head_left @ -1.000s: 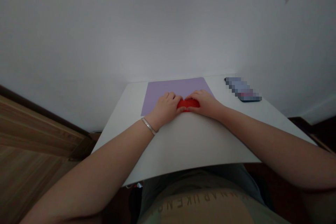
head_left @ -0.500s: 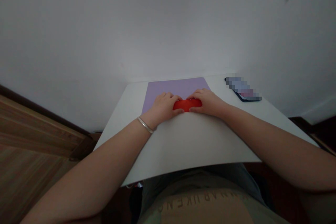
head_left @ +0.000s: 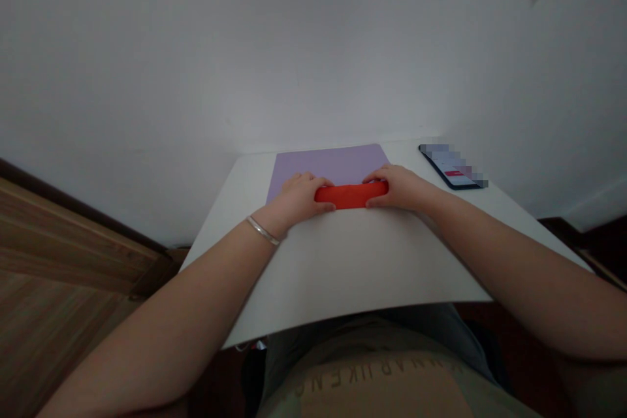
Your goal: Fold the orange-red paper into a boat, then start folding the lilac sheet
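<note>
A soft-looking red roll [head_left: 351,196] lies lengthwise from left to right at the near edge of the purple mat [head_left: 328,163]. I cannot make out what material it is. Around its left end my left hand [head_left: 304,198] is closed, thumb on the near side and fingers over the far side. My right hand [head_left: 400,188] grips the right end in the same way. The middle of the roll shows between the two hands, while its ends are hidden in them. A silver bangle [head_left: 263,230] circles my left wrist.
The white table [head_left: 362,261] stands against a pale wall [head_left: 313,52]. At its right rear lies a phone [head_left: 453,170] with a lit, partly blurred screen. A wooden panel [head_left: 63,274] is to the left, beyond the table's edge.
My hands have moved apart, left hand leftward and right hand rightward. More of the red roll shows between them, and it looks straighter and longer.
</note>
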Demonstrator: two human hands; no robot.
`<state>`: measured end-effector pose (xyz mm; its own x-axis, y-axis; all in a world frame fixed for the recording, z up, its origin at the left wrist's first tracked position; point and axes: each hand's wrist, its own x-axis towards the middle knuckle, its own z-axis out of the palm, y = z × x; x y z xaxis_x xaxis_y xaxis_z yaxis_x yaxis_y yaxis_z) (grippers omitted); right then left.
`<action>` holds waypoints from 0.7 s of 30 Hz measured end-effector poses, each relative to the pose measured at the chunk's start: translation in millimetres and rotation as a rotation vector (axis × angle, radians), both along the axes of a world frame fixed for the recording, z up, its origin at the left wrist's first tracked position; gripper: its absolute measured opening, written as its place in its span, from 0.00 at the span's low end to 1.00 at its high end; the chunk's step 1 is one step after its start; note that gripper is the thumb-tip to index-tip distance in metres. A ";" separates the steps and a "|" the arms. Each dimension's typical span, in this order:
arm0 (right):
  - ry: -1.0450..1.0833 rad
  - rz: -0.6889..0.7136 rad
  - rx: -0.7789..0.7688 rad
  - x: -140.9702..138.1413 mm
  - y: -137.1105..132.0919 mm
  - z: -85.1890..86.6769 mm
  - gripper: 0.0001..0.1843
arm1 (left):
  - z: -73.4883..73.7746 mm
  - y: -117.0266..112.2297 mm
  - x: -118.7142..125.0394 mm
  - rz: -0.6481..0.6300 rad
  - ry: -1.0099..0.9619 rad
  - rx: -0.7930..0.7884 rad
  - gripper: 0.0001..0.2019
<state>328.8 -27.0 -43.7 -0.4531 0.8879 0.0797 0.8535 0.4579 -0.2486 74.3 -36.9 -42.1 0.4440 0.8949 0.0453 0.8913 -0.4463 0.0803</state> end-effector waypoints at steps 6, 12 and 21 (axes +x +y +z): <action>0.032 -0.113 -0.126 3.7 -3.8 4.4 0.32 | -0.3 3.2 -5.5 -0.018 0.020 -0.026 0.25; 0.044 -0.155 -0.186 8.6 -5.1 7.1 0.31 | -0.3 5.1 -10.0 -0.026 0.011 -0.066 0.25; 0.083 -0.165 -0.216 14.7 -3.1 5.9 0.24 | -3.7 9.8 -17.9 -0.032 -0.026 -0.061 0.24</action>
